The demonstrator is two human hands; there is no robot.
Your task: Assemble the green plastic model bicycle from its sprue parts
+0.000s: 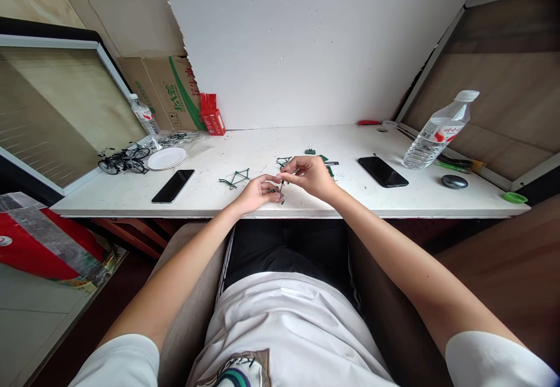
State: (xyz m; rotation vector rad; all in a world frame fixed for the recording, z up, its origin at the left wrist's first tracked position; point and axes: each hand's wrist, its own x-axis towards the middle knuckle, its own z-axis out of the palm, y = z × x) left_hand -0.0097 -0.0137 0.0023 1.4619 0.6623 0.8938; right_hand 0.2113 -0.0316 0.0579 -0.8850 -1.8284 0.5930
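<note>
My left hand (257,194) is closed at the table's front edge, its fingertips pinching a small dark part with a bit of green (283,199). Above it, my right hand (310,175) pinches a thin dark rod-like piece (282,184) between thumb and forefinger, pointing down at that part. The fingers hide most of both pieces, so their exact kind cannot be told. Left of my hands lies a green miniature bicycle frame (236,178). Behind my right hand are a small green wheel-like part (283,161), a green block (310,152) and other green pieces (329,171).
Black miniature bicycles (123,160) stand at the left by a white plate (167,158) and a phone (173,186). Another phone (383,171), a tilted-looking water bottle (440,133), a dark mouse-like object (454,181) and a green lid (515,198) are at the right. A white board (306,48) closes the back.
</note>
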